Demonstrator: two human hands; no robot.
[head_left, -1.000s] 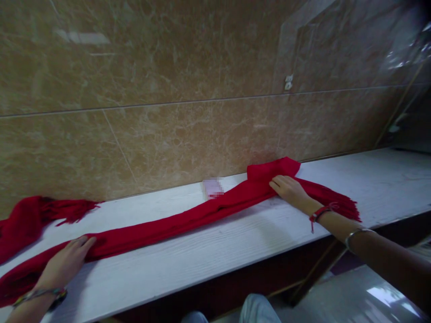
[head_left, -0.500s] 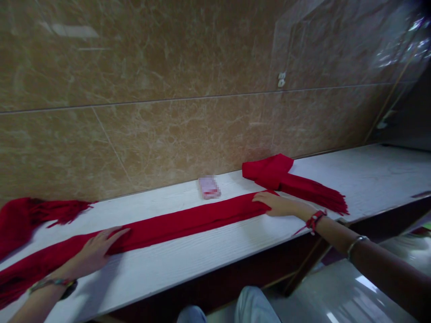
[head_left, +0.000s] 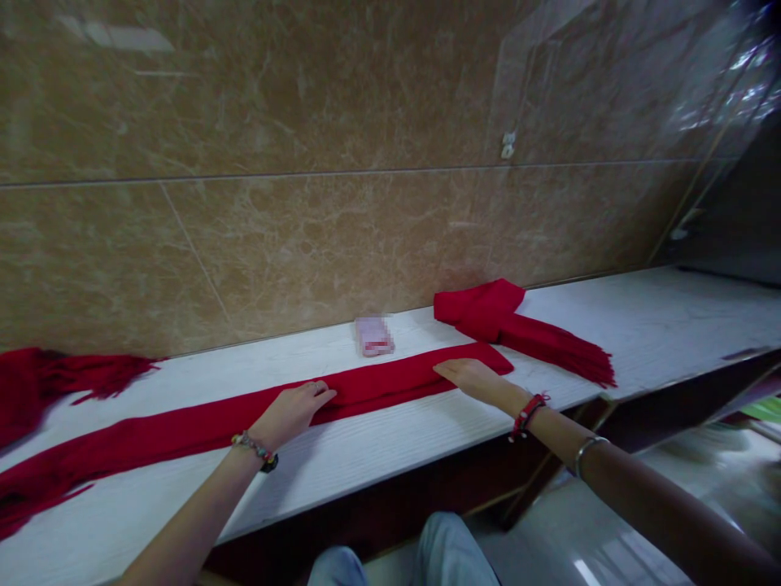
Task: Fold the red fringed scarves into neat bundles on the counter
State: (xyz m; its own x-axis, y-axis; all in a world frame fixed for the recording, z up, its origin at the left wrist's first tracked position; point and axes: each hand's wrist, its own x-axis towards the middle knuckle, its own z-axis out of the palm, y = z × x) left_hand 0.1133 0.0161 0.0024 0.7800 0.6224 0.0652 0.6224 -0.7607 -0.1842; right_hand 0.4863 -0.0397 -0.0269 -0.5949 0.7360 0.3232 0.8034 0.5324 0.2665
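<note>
A long red scarf (head_left: 378, 389), folded into a narrow strip, lies along the white tabletop (head_left: 342, 452), with fringe at its left end. On the middle of the strip rests my left hand (head_left: 294, 413), its fingers loosely bent and lying over the cloth. Farther right, near the strip's plain end, my right hand (head_left: 473, 381) lies with fingers stretched out across the scarf. Neither hand lifts the cloth. Just beyond that end is a second red scarf (head_left: 476, 309), folded over at an angle with its fringe pointing right.
Another fringed red scarf (head_left: 21, 399) lies bunched at the far left. A small pinkish, pixelated block (head_left: 373, 337) sits behind the strip, near the brown marble-look wall (head_left: 335, 236). The table's front edge runs just before my knees (head_left: 455, 549).
My left hand has moved right along the strip, from its left part to the middle. My right hand has slid a little left, uncovering the strip's right end.
</note>
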